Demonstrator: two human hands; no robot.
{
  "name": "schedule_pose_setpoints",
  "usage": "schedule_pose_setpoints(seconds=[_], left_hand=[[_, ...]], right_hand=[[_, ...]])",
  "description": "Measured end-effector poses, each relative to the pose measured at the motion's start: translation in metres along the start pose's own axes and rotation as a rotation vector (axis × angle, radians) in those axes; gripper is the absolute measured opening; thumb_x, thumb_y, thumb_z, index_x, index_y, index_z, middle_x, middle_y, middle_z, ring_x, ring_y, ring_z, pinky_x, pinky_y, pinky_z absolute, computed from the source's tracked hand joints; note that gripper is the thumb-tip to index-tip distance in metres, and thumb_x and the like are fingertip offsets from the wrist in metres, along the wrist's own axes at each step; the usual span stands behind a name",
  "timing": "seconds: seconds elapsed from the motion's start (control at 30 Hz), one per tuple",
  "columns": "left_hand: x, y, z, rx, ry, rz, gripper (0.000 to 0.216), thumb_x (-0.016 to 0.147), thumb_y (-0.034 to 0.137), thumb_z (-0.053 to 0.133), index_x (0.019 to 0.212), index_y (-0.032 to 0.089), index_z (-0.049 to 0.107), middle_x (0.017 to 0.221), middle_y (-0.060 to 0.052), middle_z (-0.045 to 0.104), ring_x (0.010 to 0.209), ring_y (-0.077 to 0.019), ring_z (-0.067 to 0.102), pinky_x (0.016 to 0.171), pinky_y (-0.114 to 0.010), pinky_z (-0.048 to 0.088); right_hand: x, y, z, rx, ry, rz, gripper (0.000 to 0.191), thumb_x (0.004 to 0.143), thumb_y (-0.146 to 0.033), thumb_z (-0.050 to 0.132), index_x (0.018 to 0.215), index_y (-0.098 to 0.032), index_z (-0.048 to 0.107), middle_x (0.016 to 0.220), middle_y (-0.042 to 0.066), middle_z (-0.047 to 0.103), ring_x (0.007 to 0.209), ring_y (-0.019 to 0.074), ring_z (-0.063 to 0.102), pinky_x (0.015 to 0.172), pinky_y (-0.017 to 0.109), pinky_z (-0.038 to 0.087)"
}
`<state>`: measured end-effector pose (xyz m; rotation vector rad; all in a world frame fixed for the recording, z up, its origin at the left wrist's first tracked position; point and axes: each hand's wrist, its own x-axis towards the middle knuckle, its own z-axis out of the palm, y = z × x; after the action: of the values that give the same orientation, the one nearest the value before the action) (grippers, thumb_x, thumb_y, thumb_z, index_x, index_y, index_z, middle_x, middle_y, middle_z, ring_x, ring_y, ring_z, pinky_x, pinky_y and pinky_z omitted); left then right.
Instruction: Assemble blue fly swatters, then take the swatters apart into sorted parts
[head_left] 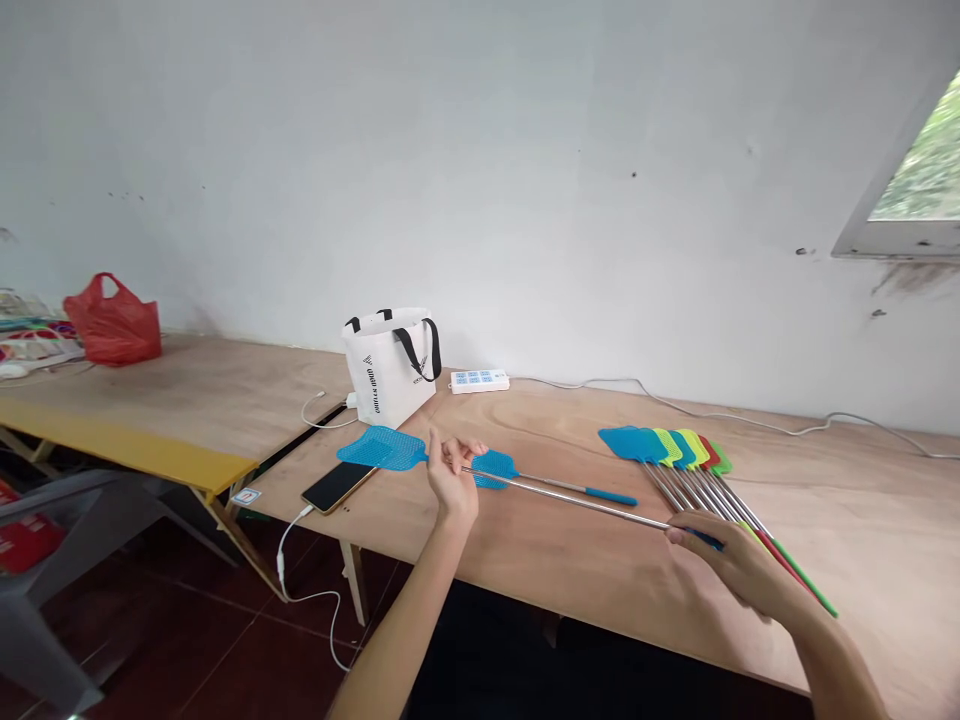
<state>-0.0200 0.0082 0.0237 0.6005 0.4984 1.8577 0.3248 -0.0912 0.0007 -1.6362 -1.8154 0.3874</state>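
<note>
A blue fly swatter (pixel 384 448) with a long metal rod is held up across the table, its head to the left. My left hand (pixel 452 480) is closed around the rod close to the head. At the other end, my right hand (pixel 731 555) grips the blue handle. Beneath the raised rod, a second blue fly swatter (pixel 495 464) with a shorter rod lies on the tabletop. Beyond my right hand, several fly swatters (pixel 630 443) in blue, yellow, red and green lie side by side in a fanned row, their handles partly hidden by that hand.
A white bag (pixel 394 375) with black handles stands near the wall beside a power strip (pixel 480 381). A phone (pixel 341 487) on a charging cable lies at the table's left edge. A red plastic bag (pixel 112 325) sits on the neighbouring table (pixel 217 400); a grey chair (pixel 67 600) stands below.
</note>
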Motion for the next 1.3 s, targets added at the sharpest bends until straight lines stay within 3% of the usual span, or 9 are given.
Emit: schedule_pose_setpoints(seconds=[0.17,0.33,0.47,0.57,0.7,0.8,0.93,1.17,1.3], left_hand=[[-0.007,-0.011,0.003,0.019,-0.066,-0.083,0.062,0.098,0.045,0.049,0.042,0.021,0.041,0.049,-0.002,0.047,0.052,-0.0159,0.048,0.062,-0.03,0.044],[-0.006,-0.013,-0.001,0.077,-0.107,-0.068,0.06,0.099,0.036,0.042,0.041,0.022,0.038,0.048,-0.004,0.048,0.054,-0.0171,0.05,0.063,-0.03,0.042],[0.0,-0.016,-0.006,0.108,-0.063,-0.007,0.06,0.1,0.037,0.042,0.042,0.022,0.036,0.047,-0.004,0.046,0.052,-0.0164,0.047,0.062,-0.03,0.041],[-0.008,-0.034,-0.004,0.162,-0.049,0.006,0.062,0.098,0.045,0.045,0.042,0.023,0.036,0.047,-0.002,0.043,0.051,-0.0155,0.045,0.059,-0.03,0.039],[-0.041,-0.075,0.003,0.32,-0.189,-0.105,0.065,0.097,0.055,0.043,0.042,0.021,0.05,0.055,-0.007,0.056,0.059,-0.0191,0.056,0.065,-0.033,0.044],[-0.063,-0.093,0.009,0.38,-0.275,-0.227,0.07,0.097,0.06,0.039,0.042,0.02,0.057,0.058,-0.01,0.061,0.063,-0.0215,0.059,0.068,-0.035,0.046],[-0.075,-0.09,0.012,0.422,-0.339,-0.274,0.074,0.097,0.063,0.034,0.04,0.021,0.056,0.06,-0.011,0.064,0.069,-0.0237,0.062,0.076,-0.038,0.047],[-0.077,-0.092,0.005,0.417,-0.39,-0.299,0.07,0.094,0.064,0.04,0.039,0.023,0.054,0.064,-0.011,0.066,0.077,-0.0265,0.064,0.085,-0.041,0.047],[-0.074,-0.1,-0.003,0.405,-0.349,-0.355,0.067,0.094,0.062,0.039,0.045,0.021,0.057,0.066,-0.011,0.068,0.071,-0.0242,0.063,0.081,-0.039,0.047]], right_hand=[[-0.006,-0.011,0.006,0.059,-0.002,0.125,0.049,0.084,-0.071,0.053,0.072,-0.026,0.069,0.072,0.004,0.068,0.072,0.0222,0.064,0.065,0.03,0.051],[-0.005,-0.013,0.007,0.14,-0.149,0.053,0.049,0.086,-0.07,0.052,0.07,-0.025,0.066,0.074,0.002,0.067,0.076,0.0208,0.062,0.073,0.03,0.048],[0.0,-0.014,0.01,0.141,-0.29,0.005,0.047,0.092,-0.064,0.049,0.074,-0.024,0.066,0.077,0.001,0.066,0.076,0.0196,0.06,0.075,0.03,0.046],[0.004,-0.03,0.029,0.116,-0.332,-0.08,0.046,0.096,-0.059,0.043,0.074,-0.023,0.061,0.076,0.002,0.065,0.075,0.0189,0.059,0.074,0.03,0.044],[0.004,-0.062,0.069,0.069,-0.389,-0.138,0.048,0.1,-0.054,0.037,0.072,-0.022,0.058,0.074,0.003,0.066,0.071,0.0186,0.059,0.068,0.03,0.042],[0.003,-0.073,0.09,0.058,-0.297,-0.134,0.049,0.102,-0.053,0.033,0.075,-0.022,0.06,0.075,0.004,0.068,0.07,0.0203,0.061,0.065,0.03,0.04],[0.002,-0.067,0.098,0.093,-0.174,-0.107,0.043,0.101,-0.052,0.037,0.082,-0.024,0.064,0.077,0.004,0.07,0.071,0.0227,0.063,0.064,0.031,0.039],[0.001,-0.064,0.109,0.174,-0.192,-0.115,0.045,0.1,-0.056,0.036,0.093,-0.024,0.066,0.083,0.006,0.073,0.075,0.0258,0.066,0.067,0.033,0.04],[0.001,-0.063,0.118,0.115,-0.164,-0.085,0.046,0.101,-0.057,0.033,0.096,-0.024,0.066,0.085,0.006,0.073,0.077,0.0271,0.067,0.066,0.034,0.04]])
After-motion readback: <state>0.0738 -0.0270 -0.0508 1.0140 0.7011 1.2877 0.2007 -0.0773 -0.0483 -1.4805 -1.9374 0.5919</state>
